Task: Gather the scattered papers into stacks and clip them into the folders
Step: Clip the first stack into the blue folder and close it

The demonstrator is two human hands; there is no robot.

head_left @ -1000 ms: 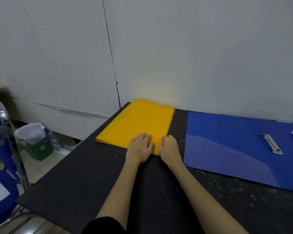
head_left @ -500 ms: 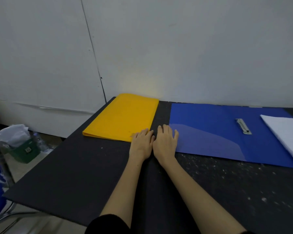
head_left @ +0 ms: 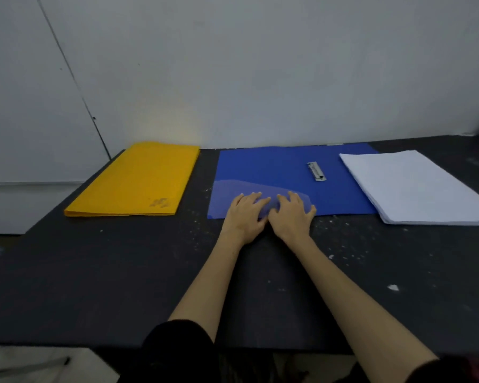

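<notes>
The left hand [head_left: 246,217] lies palm down with fingers spread loosely, its fingertips resting on the near edge of the open blue folder [head_left: 288,172]; the right hand [head_left: 293,217] lies just beside it in the same way, fingers fanned and flat, thumbs nearly touching. Neither hand curls round anything — both simply press on the translucent pocket flap [head_left: 233,194] at the folder's near left corner. The blue folder lies opened flat against the wall, and its metal clip [head_left: 316,171] sits on the inner face, toward the right half, with nothing under it. Just right of the folder, overlapping its right edge, rests a squared stack of white papers [head_left: 415,186]. To the left, apart from the blue one by a strip of bare surface, lies a closed yellow folder [head_left: 138,181], a faint smudge near its front right corner. All of it sits on a black tabletop [head_left: 94,272] flecked with small white scraps — most of them near the hands and to the right. Both forearms are bare, with dark sleeves [head_left: 177,344] at the lower edge of the view. A grey-white wall [head_left: 260,78] stands behind.
</notes>
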